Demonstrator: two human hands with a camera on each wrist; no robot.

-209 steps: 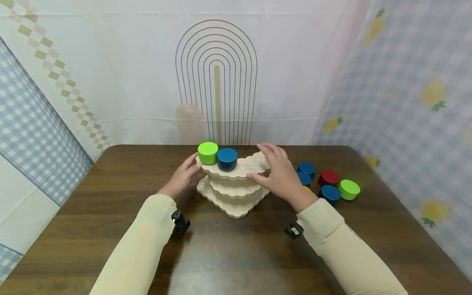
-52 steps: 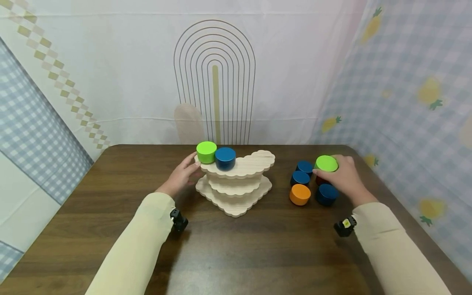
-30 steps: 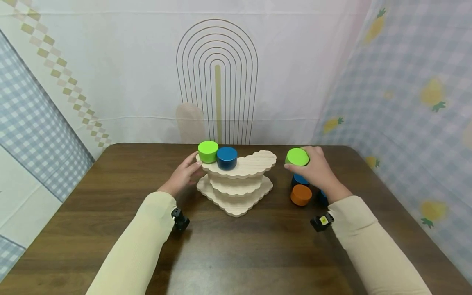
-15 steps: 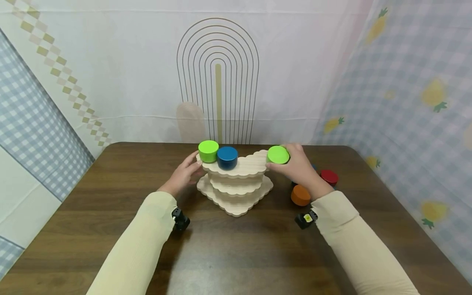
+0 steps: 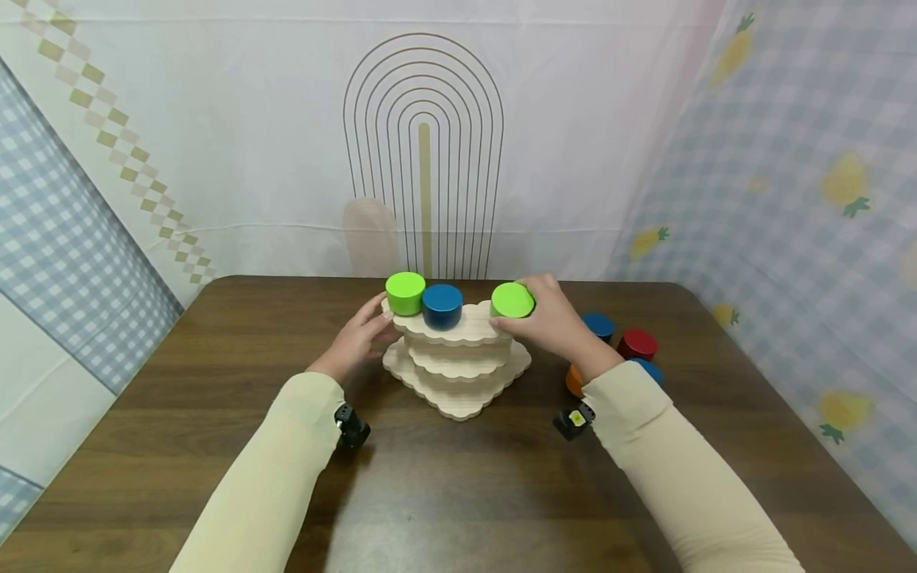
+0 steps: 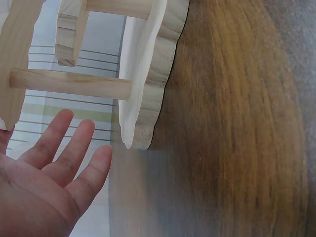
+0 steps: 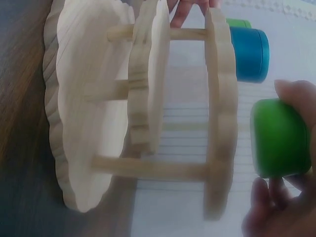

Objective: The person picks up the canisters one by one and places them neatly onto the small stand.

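Observation:
A three-tier pale wooden stand (image 5: pixel 458 364) with scalloped shelves occupies the table's middle. On its top shelf (image 5: pixel 473 328) a light-green round tin (image 5: pixel 405 295) and a blue round tin (image 5: pixel 442 309) sit side by side at the left. My right hand (image 5: pixel 557 320) grips another light-green tin (image 5: pixel 512 301) between thumb and fingers over the shelf's right end; the right wrist view shows a gap between this green tin (image 7: pixel 279 138) and the shelf. At the left end my left hand (image 5: pixel 356 341) touches the shelf edge, its visible fingers (image 6: pixel 81 140) loosely extended.
On the brown table (image 5: pixel 444 493), right of the stand, are a blue tin (image 5: pixel 598 325), a red tin (image 5: pixel 637 344), another blue tin (image 5: pixel 647 369) and an orange tin (image 5: pixel 575 382). My right forearm partly covers this group. A white patterned cloth (image 5: pixel 286 159) hangs behind.
My right hand has picked up the green tin from the group at the right and carried it leftward over the top shelf. The left hand stays at the shelf's left end.

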